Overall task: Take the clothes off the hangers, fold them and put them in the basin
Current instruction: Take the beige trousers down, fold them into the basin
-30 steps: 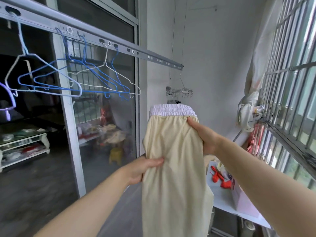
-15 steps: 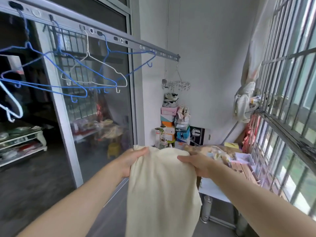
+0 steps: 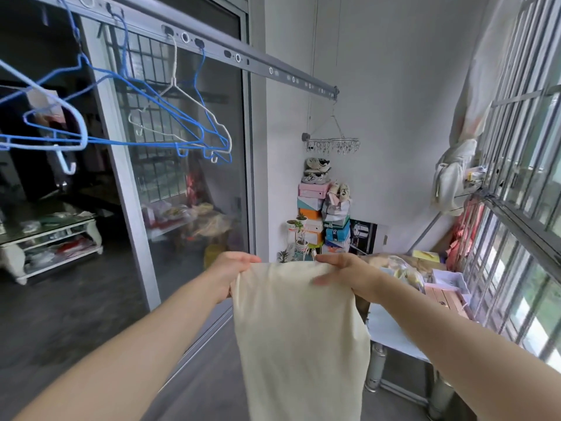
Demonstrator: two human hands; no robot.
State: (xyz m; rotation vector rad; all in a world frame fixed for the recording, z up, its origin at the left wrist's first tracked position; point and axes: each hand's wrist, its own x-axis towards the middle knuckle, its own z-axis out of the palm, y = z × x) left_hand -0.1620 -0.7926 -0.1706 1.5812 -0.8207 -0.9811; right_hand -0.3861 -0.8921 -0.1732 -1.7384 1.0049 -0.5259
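Both hands have a closed grip on the cream garment (image 3: 300, 329), which is held up in the air in front of the person. The left hand (image 3: 235, 270) curls round its top left corner and bunches the cloth there. The right hand (image 3: 349, 273) pinches the top right corner, thumb lying flat across the near face and fingers tucked behind the edge. The garment's top edge runs level between the two hands, and its long axis drops straight down, out of view at the bottom. The cloth is soft, matt and plain, hanging as a smooth panel with faint vertical folds. Its right side hangs just in front of the left edge of the white desk (image 3: 391, 338). Bare blue and white wire hangers (image 3: 170, 123) hang from the grey metal rail (image 3: 255, 63) up left.
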